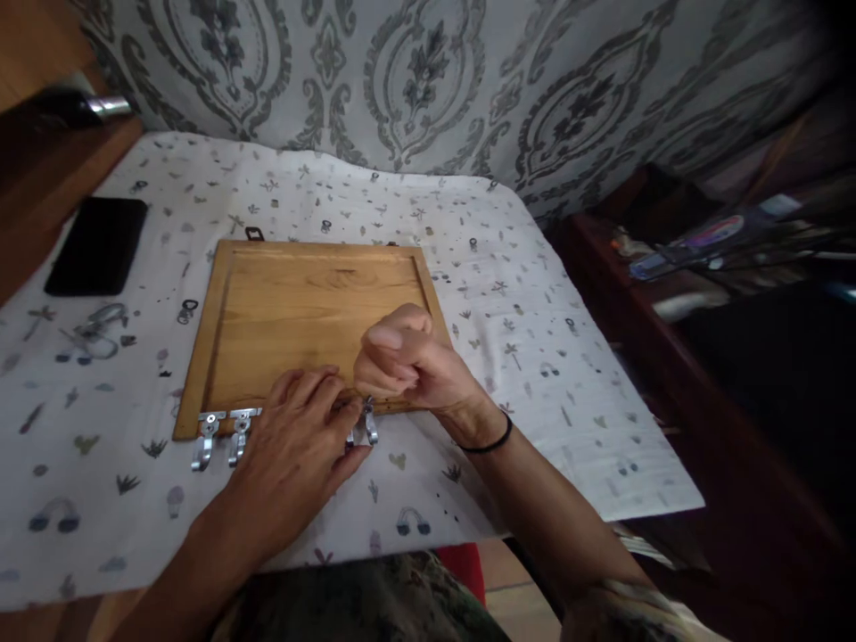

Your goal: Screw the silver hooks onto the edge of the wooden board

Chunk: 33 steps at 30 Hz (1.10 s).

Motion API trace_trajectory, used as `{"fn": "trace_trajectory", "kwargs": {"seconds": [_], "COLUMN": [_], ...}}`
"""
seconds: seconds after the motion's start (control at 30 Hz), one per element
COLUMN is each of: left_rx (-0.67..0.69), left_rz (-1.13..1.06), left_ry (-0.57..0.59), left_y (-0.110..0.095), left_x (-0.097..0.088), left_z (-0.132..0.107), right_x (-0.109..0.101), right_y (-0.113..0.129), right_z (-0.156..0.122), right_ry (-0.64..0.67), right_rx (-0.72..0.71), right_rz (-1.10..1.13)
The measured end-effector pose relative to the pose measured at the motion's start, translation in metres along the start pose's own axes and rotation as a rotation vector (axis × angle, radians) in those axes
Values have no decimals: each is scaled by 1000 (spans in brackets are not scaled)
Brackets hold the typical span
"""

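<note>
Where both hands' fingers (338,399) meet, the hook (370,428) lies.

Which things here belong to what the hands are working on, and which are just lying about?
In hand: wooden board; two metal hooks on its near edge; third hook, touched by the left hand, under the fisted right hand.
Lying about: black phone; scissors; small metal ring, all left of the board.

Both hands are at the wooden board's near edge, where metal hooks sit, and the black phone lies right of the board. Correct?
No. The head view shows the black phone left of the wooden board. The left hand and right hand are at its near edge, by the metal hooks.
</note>
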<state>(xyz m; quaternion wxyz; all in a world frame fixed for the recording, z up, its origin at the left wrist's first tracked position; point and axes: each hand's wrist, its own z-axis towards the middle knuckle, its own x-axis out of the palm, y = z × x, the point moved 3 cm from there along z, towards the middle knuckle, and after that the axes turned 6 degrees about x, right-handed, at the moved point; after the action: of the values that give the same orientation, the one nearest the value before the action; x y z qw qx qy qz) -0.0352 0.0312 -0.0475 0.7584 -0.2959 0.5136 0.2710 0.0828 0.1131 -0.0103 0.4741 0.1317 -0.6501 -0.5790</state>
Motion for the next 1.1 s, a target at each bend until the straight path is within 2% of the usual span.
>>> {"fn": "trace_trajectory", "kwargs": {"seconds": [0.2,0.37,0.43,0.53,0.77,0.93,1.1], "left_rx": [19,40,37,37,34,14,41], "left_rz": [-10,1,5,9,0,-12,-3], "left_ry": [-11,-14,-12,-2,13,10,4], "left_y": [4,6,6,5,5,7,8], "left_x": [2,3,3,3,1,2,2], "left_z": [0,-1,-2,-2,0,-1,-2], "right_x": [10,10,11,11,-1,-6,-3], "right_y": [-1,-8,-12,-17,-7,5,1], "right_z": [-4,-13,-15,-16,-20,-18,-6], "right_ry": [-263,-647,-706,-653,-324,-109,75], "right_rx": [-111,-365,-424,-400,-170,-129,-69], "right_rz": [-46,-67,-86,-151,-310,-270,-80]}}
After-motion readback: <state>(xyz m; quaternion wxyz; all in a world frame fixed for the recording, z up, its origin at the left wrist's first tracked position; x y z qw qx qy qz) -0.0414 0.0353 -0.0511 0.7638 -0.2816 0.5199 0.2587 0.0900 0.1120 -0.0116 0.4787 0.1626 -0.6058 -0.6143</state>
